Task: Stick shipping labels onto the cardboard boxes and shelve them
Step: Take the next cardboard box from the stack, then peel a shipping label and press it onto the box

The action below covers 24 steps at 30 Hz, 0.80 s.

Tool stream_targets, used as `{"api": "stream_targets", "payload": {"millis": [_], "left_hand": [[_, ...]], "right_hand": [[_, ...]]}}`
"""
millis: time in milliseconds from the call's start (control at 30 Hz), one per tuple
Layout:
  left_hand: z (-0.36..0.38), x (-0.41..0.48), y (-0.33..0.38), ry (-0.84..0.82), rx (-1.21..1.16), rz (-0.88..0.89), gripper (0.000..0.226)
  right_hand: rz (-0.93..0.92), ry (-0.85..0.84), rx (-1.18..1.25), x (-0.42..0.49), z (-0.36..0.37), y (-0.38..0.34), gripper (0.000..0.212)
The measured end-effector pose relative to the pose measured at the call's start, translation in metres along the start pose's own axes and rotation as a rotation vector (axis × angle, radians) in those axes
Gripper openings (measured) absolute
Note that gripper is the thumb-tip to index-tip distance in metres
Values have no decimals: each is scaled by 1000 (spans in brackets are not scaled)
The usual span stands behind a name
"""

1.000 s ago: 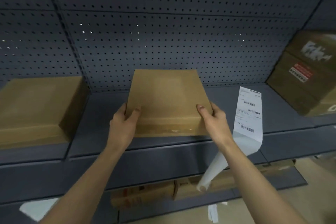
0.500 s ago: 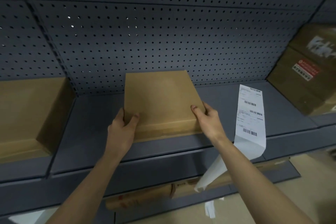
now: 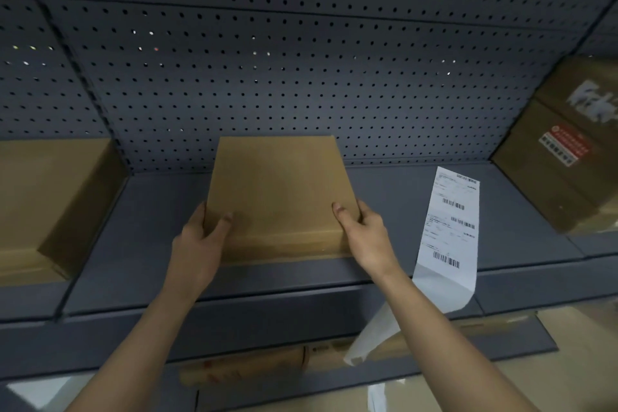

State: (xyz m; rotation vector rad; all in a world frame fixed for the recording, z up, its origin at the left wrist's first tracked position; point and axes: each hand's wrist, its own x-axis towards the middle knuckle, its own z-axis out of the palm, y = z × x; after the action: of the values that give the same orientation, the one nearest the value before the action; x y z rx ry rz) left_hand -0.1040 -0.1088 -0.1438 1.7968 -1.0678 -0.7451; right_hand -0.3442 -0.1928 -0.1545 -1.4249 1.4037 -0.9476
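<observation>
Left hand and right hand each curl round a near corner, thumbs on top. Grey shelf carries the flat cardboard box they're gripping. Label strip lies just right of it, drooping over the shelf's front edge.

Seemingly free shelf left of box

The box is showing matt brown cardboard; the shelf and perforated back panel are looking like matt grey metal; the label strip is showing smooth white paper.
</observation>
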Motion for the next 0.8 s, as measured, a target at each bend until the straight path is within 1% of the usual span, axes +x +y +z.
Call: {"api": "stream_targets", "payload": {"millis": [67,133,167,233,333,433,500,567,700,800], "left_hand": [[2,-5,7,66,131,22,62],[5,-13,16,167,259,145,59],[8,-16,20,205,309,232,54],[17,-20,29,238,403,401,45],[43,-27,44,237,405,573,38],[80,-42,61,183,386,682,29],[107,-49,65,99,391,705,23],[133,-56,67,-1,380,700,17],[168,-71,73,-102,421,730,10],[188,-79,76,-175,423,690,6]], "right_hand": [[-2,-15,3,0,-5,3,44],[1,13,-1,-1,-16,5,57],[-4,38,-8,-2,-22,7,57],[-32,91,-13,-6,-38,11,49],[-58,144,2,-15,-66,15,33],[-68,198,-31,-23,-96,25,19],[-71,246,-94,-29,-117,34,10],[-45,298,-154,-38,-138,44,12],[20,354,-252,-57,-168,63,12],[111,361,-323,-67,-187,78,22]]}}
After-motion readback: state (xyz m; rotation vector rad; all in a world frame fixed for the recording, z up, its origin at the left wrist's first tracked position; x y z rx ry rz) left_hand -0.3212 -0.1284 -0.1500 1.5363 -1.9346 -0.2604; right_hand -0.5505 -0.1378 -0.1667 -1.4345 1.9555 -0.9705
